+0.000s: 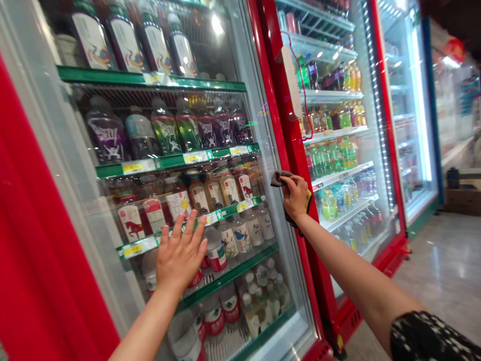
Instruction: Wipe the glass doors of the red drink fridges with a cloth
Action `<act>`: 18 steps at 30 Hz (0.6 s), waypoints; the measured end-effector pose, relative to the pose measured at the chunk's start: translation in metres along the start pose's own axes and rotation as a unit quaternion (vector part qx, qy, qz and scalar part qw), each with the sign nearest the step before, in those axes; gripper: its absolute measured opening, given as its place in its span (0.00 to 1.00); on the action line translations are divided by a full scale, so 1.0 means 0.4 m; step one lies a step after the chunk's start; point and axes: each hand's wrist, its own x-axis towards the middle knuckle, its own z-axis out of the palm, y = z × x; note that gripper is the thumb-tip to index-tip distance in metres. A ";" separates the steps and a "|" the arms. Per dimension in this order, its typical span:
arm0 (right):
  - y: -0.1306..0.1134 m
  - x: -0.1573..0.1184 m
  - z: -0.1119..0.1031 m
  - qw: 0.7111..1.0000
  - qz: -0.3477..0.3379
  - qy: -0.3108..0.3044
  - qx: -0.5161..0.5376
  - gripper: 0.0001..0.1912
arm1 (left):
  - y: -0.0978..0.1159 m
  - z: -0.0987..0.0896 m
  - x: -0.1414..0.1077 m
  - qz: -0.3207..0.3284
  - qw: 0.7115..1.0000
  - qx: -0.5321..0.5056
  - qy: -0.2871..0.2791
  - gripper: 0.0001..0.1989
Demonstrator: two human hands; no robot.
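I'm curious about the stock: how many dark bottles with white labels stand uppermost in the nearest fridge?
4, in a row above the green shelf edge: first bottle, second bottle, third bottle, fourth bottle, left to right. More may be hidden behind.

Can read no word or number. Can see white upward arrows (209,155) on green shelf strips (169,161), beside yellow price tags (133,167) too blurred to read, and a red horse (134,228) on the label (131,220) of a bottle (129,210) at left.
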 end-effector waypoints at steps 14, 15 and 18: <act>0.035 0.099 0.024 0.998 -0.048 -0.012 0.034 0.17 | 0.002 0.000 0.003 -0.005 1.000 -0.015 -0.001 0.36; 0.046 0.050 0.013 0.998 -0.054 -0.019 0.035 0.17 | 0.003 0.000 0.004 -0.006 1.000 -0.018 -0.001 0.36; 0.089 -0.147 -0.040 0.997 -0.054 -0.050 0.005 0.16 | 0.004 0.001 0.005 -0.007 1.000 -0.022 0.001 0.37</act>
